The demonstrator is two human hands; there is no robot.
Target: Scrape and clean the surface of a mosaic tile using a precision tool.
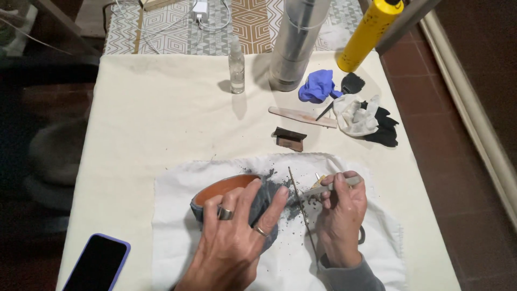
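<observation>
My left hand (pixel 234 234), with rings on two fingers, presses down on a grey-blue shoe (pixel 266 196) with an orange-brown lining that lies on a white cloth (pixel 172 215). My right hand (pixel 340 213) grips a slim grey-handled tool (pixel 331 186) whose tip points at the shoe's toe. A thin metal rod (pixel 301 207) lies slanted between the two hands. Dark crumbs are scattered on the cloth around the toe.
A phone (pixel 97 264) lies at the table's front left. Farther back are a small clear bottle (pixel 236 67), a tall clear cylinder (pixel 296 43), a yellow can (pixel 369 32), a blue glove (pixel 318 86), white and black gloves (pixel 369 118), a flat wooden stick (pixel 301 116) and a small brown block (pixel 290 139).
</observation>
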